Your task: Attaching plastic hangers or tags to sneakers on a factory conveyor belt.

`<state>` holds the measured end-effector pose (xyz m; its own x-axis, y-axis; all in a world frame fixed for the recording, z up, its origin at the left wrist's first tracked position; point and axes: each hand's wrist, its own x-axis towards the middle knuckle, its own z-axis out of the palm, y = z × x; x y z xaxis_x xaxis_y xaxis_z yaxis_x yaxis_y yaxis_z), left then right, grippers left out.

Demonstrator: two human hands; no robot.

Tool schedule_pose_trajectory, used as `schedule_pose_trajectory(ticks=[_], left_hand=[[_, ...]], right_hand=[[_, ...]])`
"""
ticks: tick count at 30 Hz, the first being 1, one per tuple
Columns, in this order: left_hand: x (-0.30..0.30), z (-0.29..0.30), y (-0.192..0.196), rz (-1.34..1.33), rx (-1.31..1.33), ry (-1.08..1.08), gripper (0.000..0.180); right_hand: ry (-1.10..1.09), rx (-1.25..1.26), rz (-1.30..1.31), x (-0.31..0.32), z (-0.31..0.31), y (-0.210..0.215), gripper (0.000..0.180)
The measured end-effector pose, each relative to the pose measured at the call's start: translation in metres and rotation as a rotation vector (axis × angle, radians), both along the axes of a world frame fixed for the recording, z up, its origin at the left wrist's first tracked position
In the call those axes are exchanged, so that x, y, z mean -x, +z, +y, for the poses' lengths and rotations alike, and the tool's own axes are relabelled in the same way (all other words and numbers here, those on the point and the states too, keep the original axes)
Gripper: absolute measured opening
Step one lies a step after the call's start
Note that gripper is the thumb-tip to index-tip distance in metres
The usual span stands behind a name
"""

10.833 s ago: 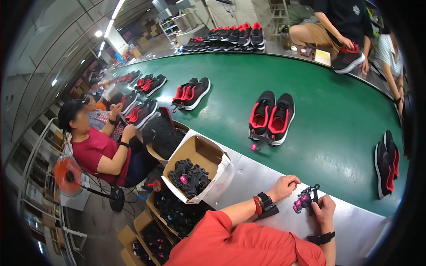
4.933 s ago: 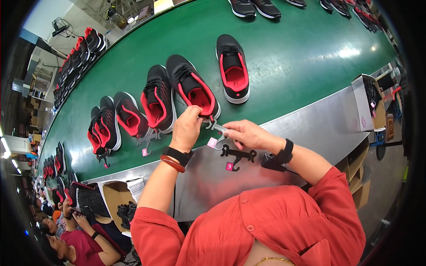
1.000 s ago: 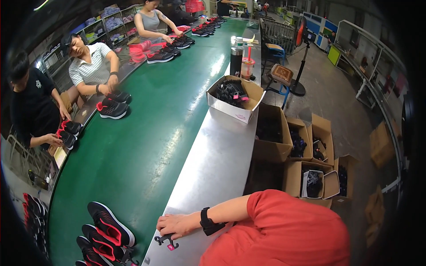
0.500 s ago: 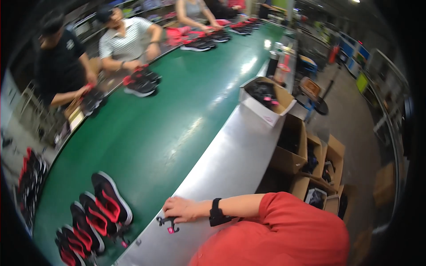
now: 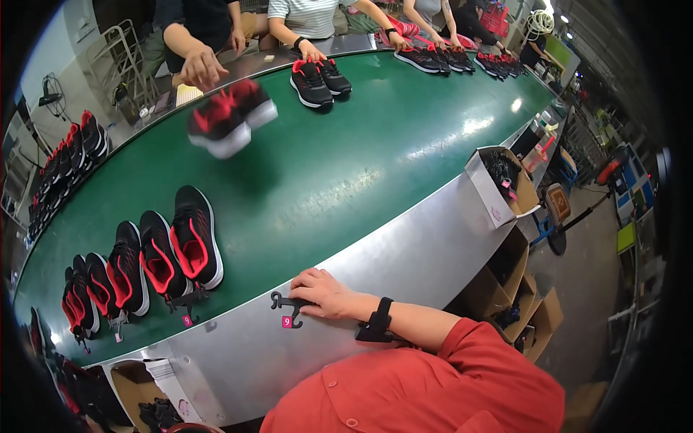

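My right hand (image 5: 321, 293) rests at the near metal ledge with its fingers curled over a black plastic shoe hanger (image 5: 287, 309) that carries a pink tag. The hanger's hooked ends stick out past my fingers; the rest lies hidden beneath them. My left hand is out of sight. To the left on the green belt stands a row of black and red sneakers (image 5: 193, 238), toes pointing away. Black hangers with tags, one of them a tagged hanger (image 5: 189, 307), hang from the near ends of several shoes.
Across the belt (image 5: 310, 195), a co-worker's hand (image 5: 202, 68) is above a blurred pair of sneakers (image 5: 229, 119). Another person touches a standing pair (image 5: 320, 81). A white box (image 5: 491, 191) of hangers is on the ledge to the right; an open box (image 5: 137, 393) sits lower left.
My view has swung left, bringing the sneaker row and the lower-left box further in. The nearest co-worker's sneakers have come out over the belt. My right hand stays on the hanger.
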<state>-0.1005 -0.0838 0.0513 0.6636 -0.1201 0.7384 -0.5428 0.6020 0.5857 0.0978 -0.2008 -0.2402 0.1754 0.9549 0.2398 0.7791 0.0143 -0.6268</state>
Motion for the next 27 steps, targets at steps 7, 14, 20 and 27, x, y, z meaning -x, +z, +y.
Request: schedule_pose_trajectory(ticks=[7, 14, 20, 27], left_hand=[[-0.023, 0.012, -0.024, -0.145, -0.336, -0.319, 0.017], [-0.063, 0.020, -0.111, 0.247, -1.237, 0.423, 0.031], [-0.124, 0.126, -0.229, 0.556, -1.332, 1.345, 0.048], [-0.134, 0.156, -0.273, 0.601, -1.287, 1.244, 0.027]], right_hand=[[-0.109, 0.114, -0.144, 0.008, -0.001, 0.009, 0.035], [-0.072, 0.355, -0.182, -0.005, 0.000, 0.020, 0.027], [-0.137, 0.358, 0.758, -0.026, 0.027, 0.033, 0.023], [-0.345, 0.101, 1.077, -0.031, 0.075, 0.034, 0.041]])
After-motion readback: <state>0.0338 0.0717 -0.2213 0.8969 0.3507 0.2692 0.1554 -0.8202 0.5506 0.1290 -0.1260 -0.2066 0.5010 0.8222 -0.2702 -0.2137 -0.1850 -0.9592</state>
